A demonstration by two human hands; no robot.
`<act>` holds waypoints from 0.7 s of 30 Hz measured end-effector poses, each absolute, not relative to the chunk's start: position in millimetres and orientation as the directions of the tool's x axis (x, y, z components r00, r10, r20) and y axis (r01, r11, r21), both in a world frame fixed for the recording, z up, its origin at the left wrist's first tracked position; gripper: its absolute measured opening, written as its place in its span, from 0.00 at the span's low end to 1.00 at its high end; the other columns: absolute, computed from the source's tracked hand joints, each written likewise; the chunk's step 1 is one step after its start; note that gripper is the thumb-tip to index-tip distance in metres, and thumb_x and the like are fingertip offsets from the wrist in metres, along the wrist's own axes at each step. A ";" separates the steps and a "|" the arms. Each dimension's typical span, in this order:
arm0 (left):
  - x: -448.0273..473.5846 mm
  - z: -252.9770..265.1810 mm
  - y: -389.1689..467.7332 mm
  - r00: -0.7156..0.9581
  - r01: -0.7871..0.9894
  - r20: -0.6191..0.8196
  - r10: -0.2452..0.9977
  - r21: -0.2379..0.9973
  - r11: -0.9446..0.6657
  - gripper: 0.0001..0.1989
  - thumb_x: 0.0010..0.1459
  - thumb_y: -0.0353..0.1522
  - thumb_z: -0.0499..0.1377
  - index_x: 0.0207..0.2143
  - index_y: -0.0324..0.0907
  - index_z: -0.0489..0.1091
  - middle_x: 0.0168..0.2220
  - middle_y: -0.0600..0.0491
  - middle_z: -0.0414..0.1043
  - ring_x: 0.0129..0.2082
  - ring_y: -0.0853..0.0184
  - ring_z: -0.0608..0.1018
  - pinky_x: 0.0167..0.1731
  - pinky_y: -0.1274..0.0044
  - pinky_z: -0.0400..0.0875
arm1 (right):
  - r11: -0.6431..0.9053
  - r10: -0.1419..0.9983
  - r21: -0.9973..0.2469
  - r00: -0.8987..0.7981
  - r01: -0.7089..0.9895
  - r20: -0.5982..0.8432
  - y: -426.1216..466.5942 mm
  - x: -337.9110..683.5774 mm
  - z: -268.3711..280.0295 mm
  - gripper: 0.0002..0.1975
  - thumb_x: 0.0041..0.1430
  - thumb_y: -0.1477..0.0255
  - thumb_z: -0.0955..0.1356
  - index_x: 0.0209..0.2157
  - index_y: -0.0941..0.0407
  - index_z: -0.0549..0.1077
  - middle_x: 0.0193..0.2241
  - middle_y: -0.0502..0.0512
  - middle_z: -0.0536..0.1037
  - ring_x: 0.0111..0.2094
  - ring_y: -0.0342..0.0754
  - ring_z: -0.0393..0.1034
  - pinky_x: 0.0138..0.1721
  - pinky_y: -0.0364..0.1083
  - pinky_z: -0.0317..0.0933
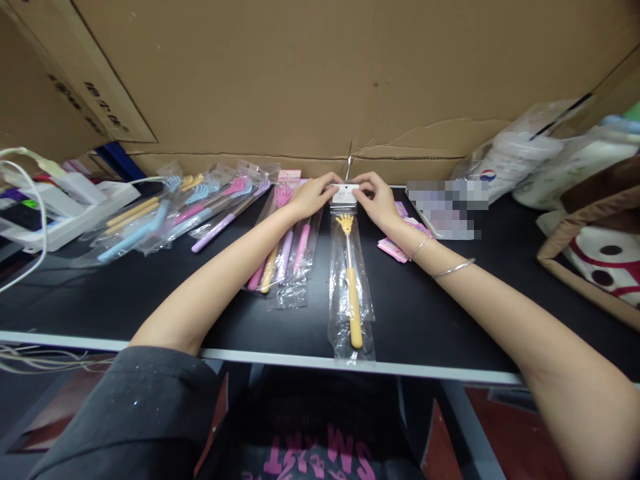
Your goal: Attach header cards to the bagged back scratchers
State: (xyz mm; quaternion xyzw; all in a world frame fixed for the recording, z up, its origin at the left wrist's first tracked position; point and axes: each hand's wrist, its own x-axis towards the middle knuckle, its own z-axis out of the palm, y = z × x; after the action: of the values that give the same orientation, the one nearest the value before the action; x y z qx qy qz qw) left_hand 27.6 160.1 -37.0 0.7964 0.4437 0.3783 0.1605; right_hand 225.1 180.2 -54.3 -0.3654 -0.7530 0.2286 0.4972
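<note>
A yellow back scratcher (355, 307) with a hand-shaped head lies in a clear plastic bag (337, 287) on the black table, its handle toward the front edge. At the bag's top, a small white card (345, 194) is pinched from both sides. My left hand (315, 195) grips its left edge between thumb and fingers. On the opposite edge, my right hand (376, 199) does the same. Left of the bag lie several bagged back scratchers (285, 253) in pink, purple and yellow, partly behind my left forearm. Pink printed cards (395, 249) lie beside my right wrist.
More bagged back scratchers (165, 220) are fanned out at the left, near a white power strip (75, 213) with cables. At the right stand a bagged drink cup (520, 157) and a brown-handled bag (605, 260). A cardboard wall (310, 80) closes the back.
</note>
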 end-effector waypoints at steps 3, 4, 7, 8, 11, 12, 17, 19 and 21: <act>27.8 -37.0 160.1 0.310 0.608 0.456 0.835 0.580 -0.542 0.11 0.62 0.34 0.54 0.45 0.43 0.72 0.34 0.53 0.78 0.35 0.64 0.77 0.42 0.74 0.67 | 0.616 0.787 -0.718 -0.221 0.325 0.575 182.9 225.5 -57.0 0.06 0.57 0.68 0.68 0.37 0.52 0.70 0.28 0.50 0.76 0.34 0.49 0.71 0.43 0.51 0.65; 27.9 -37.0 160.1 0.309 0.614 0.455 0.835 0.575 -0.541 0.11 0.62 0.33 0.54 0.45 0.43 0.72 0.35 0.53 0.78 0.35 0.64 0.77 0.42 0.74 0.67 | 0.610 0.792 -0.723 -0.217 0.324 0.570 183.8 225.7 -57.8 0.05 0.58 0.67 0.67 0.36 0.52 0.70 0.29 0.51 0.77 0.35 0.50 0.72 0.44 0.51 0.65; 27.5 -37.3 160.2 0.320 0.621 0.453 0.832 0.562 -0.546 0.12 0.62 0.33 0.53 0.46 0.43 0.71 0.37 0.52 0.78 0.37 0.64 0.78 0.42 0.74 0.67 | 0.598 0.801 -0.722 -0.225 0.348 0.555 185.9 226.1 -59.5 0.07 0.59 0.65 0.66 0.30 0.53 0.69 0.30 0.52 0.78 0.36 0.51 0.73 0.45 0.52 0.65; 27.3 -37.5 160.3 0.326 0.621 0.452 0.830 0.560 -0.549 0.12 0.62 0.33 0.53 0.46 0.42 0.71 0.38 0.52 0.78 0.38 0.64 0.78 0.42 0.74 0.67 | 0.599 0.800 -0.717 -0.231 0.358 0.553 186.2 226.2 -59.7 0.09 0.59 0.64 0.66 0.29 0.53 0.69 0.29 0.52 0.78 0.36 0.51 0.73 0.45 0.52 0.65; 26.5 -38.6 160.7 0.330 0.618 0.451 0.829 0.561 -0.551 0.12 0.62 0.34 0.53 0.46 0.42 0.71 0.40 0.51 0.78 0.39 0.63 0.78 0.42 0.74 0.67 | 0.607 0.794 -0.710 -0.245 0.356 0.556 186.5 226.2 -59.7 0.11 0.58 0.61 0.66 0.26 0.53 0.68 0.28 0.51 0.76 0.35 0.50 0.72 0.44 0.51 0.65; 26.4 -38.9 160.7 0.329 0.615 0.453 0.829 0.564 -0.552 0.12 0.62 0.34 0.53 0.46 0.42 0.71 0.40 0.52 0.78 0.39 0.64 0.78 0.42 0.74 0.67 | 0.608 0.794 -0.714 -0.246 0.347 0.557 186.5 226.0 -59.7 0.12 0.58 0.60 0.67 0.26 0.53 0.68 0.28 0.51 0.76 0.35 0.50 0.72 0.44 0.50 0.65; 27.6 -38.2 159.6 0.339 0.597 0.449 0.827 0.577 -0.558 0.13 0.63 0.34 0.53 0.47 0.41 0.70 0.40 0.51 0.78 0.39 0.64 0.78 0.42 0.75 0.67 | 0.605 0.796 -0.735 -0.254 0.307 0.549 186.7 224.5 -60.4 0.12 0.57 0.60 0.67 0.28 0.53 0.68 0.29 0.52 0.76 0.35 0.50 0.72 0.43 0.50 0.65; 28.1 -37.1 159.1 0.344 0.601 0.453 0.822 0.566 -0.564 0.13 0.64 0.34 0.51 0.46 0.40 0.70 0.41 0.50 0.78 0.40 0.63 0.78 0.43 0.74 0.66 | 0.605 0.796 -0.738 -0.264 0.299 0.545 186.7 224.1 -60.5 0.11 0.57 0.60 0.67 0.29 0.53 0.68 0.29 0.52 0.76 0.35 0.50 0.72 0.42 0.50 0.65; 28.1 -36.5 158.8 0.346 0.605 0.466 0.814 0.552 -0.573 0.13 0.65 0.34 0.50 0.46 0.41 0.71 0.42 0.50 0.78 0.41 0.63 0.77 0.44 0.75 0.66 | 0.604 0.796 -0.739 -0.272 0.298 0.541 186.3 224.0 -60.1 0.11 0.56 0.60 0.67 0.29 0.53 0.68 0.29 0.53 0.76 0.36 0.50 0.72 0.42 0.50 0.65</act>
State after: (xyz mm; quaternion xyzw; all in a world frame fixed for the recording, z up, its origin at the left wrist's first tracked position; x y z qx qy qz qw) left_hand 28.1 158.8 -36.5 0.8078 0.4392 0.3663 0.1427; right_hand 224.0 186.3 -60.1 -0.3624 -0.7548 0.2579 0.4821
